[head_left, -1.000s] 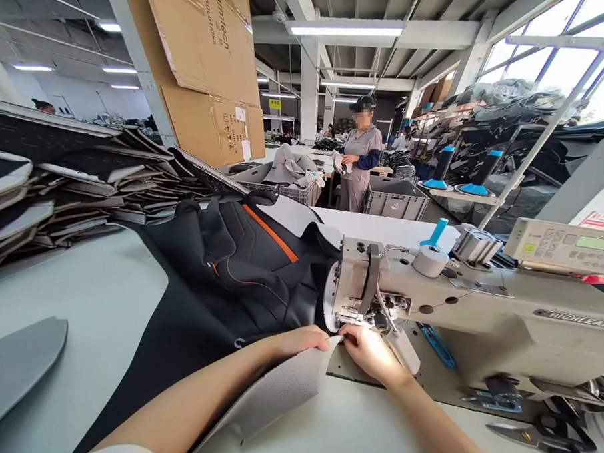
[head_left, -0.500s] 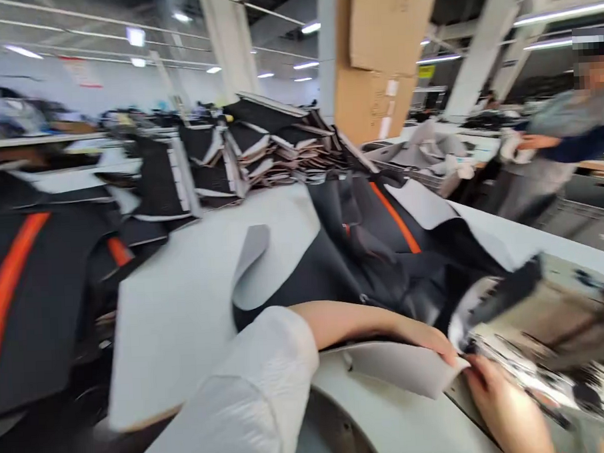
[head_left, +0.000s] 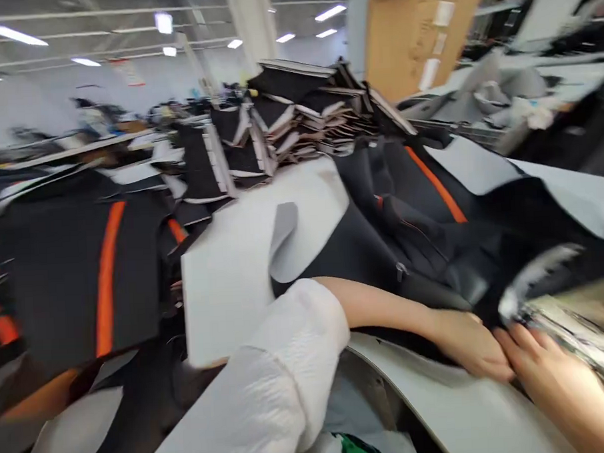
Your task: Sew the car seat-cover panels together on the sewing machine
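Note:
A large black fabric panel (head_left: 328,259) with a pale underside and an orange stripe lies bunched over the white table. My left hand (head_left: 472,346) is closed on the near edge of this panel, its fingertips partly hidden. Close beside it, my right hand (head_left: 538,360) has its fingers bent at the same edge, almost touching the left; what lies under them is hidden. Just beyond my right hand is the sewing machine (head_left: 576,321), blurred and cut off by the frame.
A tall stack of folded black pieces (head_left: 302,113) stands at the back of the white table (head_left: 225,296). More black panels with orange stripes (head_left: 63,263) hang at the left. A cardboard box (head_left: 419,41) rises behind. Grey fabric (head_left: 496,91) lies on another table at the right.
The view has swung right and down. My left hand has turned over, knuckles up, and the panel's upturned pale edge now lies lower. The other person has left the view.

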